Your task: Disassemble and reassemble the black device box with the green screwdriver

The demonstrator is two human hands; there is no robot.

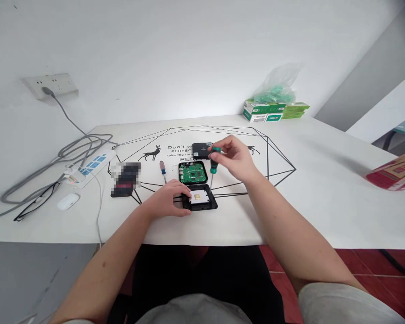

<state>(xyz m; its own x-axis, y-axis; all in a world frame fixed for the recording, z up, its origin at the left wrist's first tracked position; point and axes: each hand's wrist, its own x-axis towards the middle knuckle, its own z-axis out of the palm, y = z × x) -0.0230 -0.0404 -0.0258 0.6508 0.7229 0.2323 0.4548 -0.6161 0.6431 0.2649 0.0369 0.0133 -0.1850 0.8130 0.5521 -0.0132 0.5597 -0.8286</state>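
The flat black plastic cover [211, 206] lies on the white worktop [236, 225] at the centre of the frame, just below the open black case with a green circuit board [193, 172]. The left hand [165, 200] has its grip on the cover's left side, thumb at the lower edge and fingers over the upper part; the right hand [234, 157] has its grip closed around the handle of the green-and-black screwdriver [214, 165], whose shaft points down at the cover's upper right part. Whether the tip sits in a screw is too small to tell. Good work here depends, I judge, on seating the tip squarely before any turning, with the shaft in line with the screw, since a leaning blade could slip out and chew the head. Pressure should go straight down and stay modest, because the cover's rim looks thin and may flex or skid on the smooth surface. The left hand is well placed for bracing, away from the tip; pressing evenly on the rim, not on the pale metal plate [204, 198] or its yellowish square pad [198, 196], would spare both. Short turns from the fingertips should give better feel than a twist of the whole arm. The screwdriver with a reddish, blue-ended handle [162, 168] lies left of the case, clear of the working hand.
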